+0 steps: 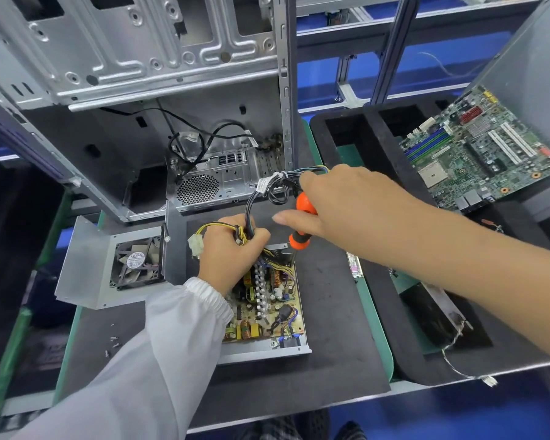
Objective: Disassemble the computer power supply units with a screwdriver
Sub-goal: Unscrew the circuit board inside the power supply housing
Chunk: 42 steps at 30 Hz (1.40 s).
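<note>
While the left hand (232,241) grips the cable bundle (251,214), the right hand (340,201) holds the screwdriver (300,230) over the open power supply (267,300); board screws probably come next.

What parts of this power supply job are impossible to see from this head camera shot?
- Tip of the orange-and-black screwdriver: hidden behind the open power supply's metal wall and wires.
- Screw being worked: out of sight in the same spot.
- Rear of the green circuit board: covered by the left hand gripping the wire bundle.
- Right hand: its fingers hide the handle top.
- Small loose screws: too small to count.
</note>
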{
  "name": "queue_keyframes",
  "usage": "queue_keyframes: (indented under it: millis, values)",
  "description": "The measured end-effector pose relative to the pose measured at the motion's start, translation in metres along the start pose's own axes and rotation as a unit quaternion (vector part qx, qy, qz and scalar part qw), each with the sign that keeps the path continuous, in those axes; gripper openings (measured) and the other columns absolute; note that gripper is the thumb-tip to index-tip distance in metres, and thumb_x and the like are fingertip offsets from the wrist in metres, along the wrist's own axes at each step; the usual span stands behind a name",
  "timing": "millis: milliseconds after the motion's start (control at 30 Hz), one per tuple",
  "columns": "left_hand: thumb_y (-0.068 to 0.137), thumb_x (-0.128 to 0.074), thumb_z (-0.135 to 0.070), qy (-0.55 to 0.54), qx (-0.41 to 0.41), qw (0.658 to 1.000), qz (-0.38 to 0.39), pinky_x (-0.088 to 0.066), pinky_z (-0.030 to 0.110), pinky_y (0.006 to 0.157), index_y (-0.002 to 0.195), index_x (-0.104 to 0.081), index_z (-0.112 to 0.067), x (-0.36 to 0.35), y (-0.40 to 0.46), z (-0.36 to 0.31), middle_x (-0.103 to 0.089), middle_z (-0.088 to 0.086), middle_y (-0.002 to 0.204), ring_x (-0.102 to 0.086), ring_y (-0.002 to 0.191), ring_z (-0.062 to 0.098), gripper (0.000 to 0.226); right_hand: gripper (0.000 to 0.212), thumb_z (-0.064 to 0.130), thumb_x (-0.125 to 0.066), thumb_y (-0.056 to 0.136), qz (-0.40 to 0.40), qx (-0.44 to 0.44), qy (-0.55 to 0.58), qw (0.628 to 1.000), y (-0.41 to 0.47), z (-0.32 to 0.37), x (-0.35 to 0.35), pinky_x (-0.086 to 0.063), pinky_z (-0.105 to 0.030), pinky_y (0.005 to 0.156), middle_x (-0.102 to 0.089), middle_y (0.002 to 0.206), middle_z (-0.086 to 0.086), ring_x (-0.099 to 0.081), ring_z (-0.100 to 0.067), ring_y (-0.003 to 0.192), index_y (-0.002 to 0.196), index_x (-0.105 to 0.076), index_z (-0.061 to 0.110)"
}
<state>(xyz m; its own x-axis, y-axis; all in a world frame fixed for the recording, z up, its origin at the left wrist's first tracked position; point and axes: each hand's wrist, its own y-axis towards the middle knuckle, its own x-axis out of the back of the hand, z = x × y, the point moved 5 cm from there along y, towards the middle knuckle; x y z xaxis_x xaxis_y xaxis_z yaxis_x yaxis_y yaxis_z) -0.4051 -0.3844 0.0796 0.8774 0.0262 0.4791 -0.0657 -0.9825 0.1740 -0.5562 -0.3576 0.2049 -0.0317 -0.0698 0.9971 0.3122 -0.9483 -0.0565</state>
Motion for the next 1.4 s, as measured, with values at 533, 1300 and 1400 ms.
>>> queue_keyframes:
  millis: [533, 1300, 1400]
  values:
    - [0.069, -0.048, -0.089, 0.380, 0.086, 0.920, 0.036, -0.032, 0.024, 0.049, 0.050, -0.042, -0.015, 0.022, -0.005, -0.012, -0.040, -0.008, 0.048, -0.047, 0.051, 0.014, 0.077, 0.032, 0.006, -0.057, 0.089, 0.194, 0.214, -0.101, 0.952, 0.002, 0.020, -0.004, -0.024, -0.024, 0.050, -0.033, 0.098, 0.002, -0.031, -0.006, 0.063, 0.107, -0.038, 0.025]
    - [0.071, -0.082, -0.020, -0.209, 0.001, 0.968, 0.136, -0.033, 0.025, 0.058, 0.065, -0.059, -0.030, -0.013, -0.013, -0.049, -0.041, -0.010, 0.059, -0.035, 0.058, 0.005, 0.026, 0.042, -0.007, -0.053, 0.077, 0.151, 0.292, 0.018, 0.944, 0.004, 0.030, 0.001, -0.031, -0.024, 0.061, -0.035, 0.084, 0.014, -0.034, -0.016, 0.095, 0.095, -0.034, 0.026]
    - [0.072, -0.082, -0.020, -0.180, -0.031, 0.975, 0.127, -0.024, 0.031, 0.057, 0.068, -0.058, -0.008, -0.015, -0.011, -0.048, -0.039, 0.012, 0.062, -0.032, 0.062, 0.014, 0.028, 0.034, 0.031, -0.059, 0.089, 0.115, 0.223, 0.037, 0.967, 0.005, 0.022, 0.008, -0.040, -0.029, 0.064, -0.035, 0.093, 0.002, -0.042, -0.019, 0.081, 0.114, -0.037, 0.022]
